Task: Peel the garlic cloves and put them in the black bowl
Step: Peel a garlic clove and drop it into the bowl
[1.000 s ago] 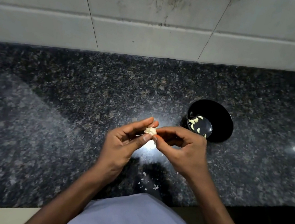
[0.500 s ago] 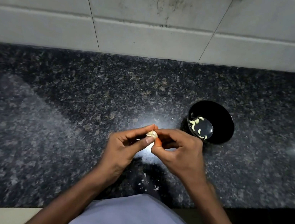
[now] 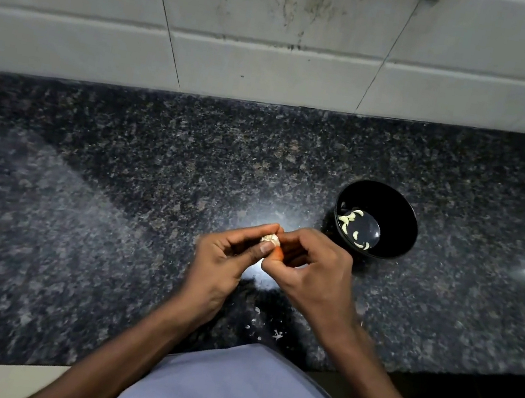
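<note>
L hand [image 3: 219,261] is pinching the garlic piece [image 3: 271,238] betw thumb and forefinger, grip narrow, fingertips closing round the lower left of it. R hand [image 3: 314,273] is curling in from the other side, its fingertips meeting the same piece at its right edge; grip tight, other fingers folded under the palm. An orange-red tint is showing at the R thumb tip, just below the garlic; can't tell what it is. Both hands are hovering above the worktop [image 3: 113,208], not resting on it, w/ forearms coming up from the bottom of the view.

The garlic piece is sitting right at the meeting point of the two grips, mostly hidden by fingers; only a small pale, whitish-cream top is showing, looking papery and a bit lumpy. Can't tell whether it's one clove or a small cluster.

Black bowl [image 3: 402,208] is standing upright on the worktop just beyond and to the right of the R hand, near but not touching it. Inside it, several peeled cloves [image 3: 348,218] are lying on the bottom, pale yellow, curved, mostly toward the bowl's left side.

Small white peel bits [image 3: 276,334] are lying scattered on the dark speckled worktop below the hands, close to the front edge. Pale tiled wall [image 3: 277,62] is running behind the worktop.
</note>
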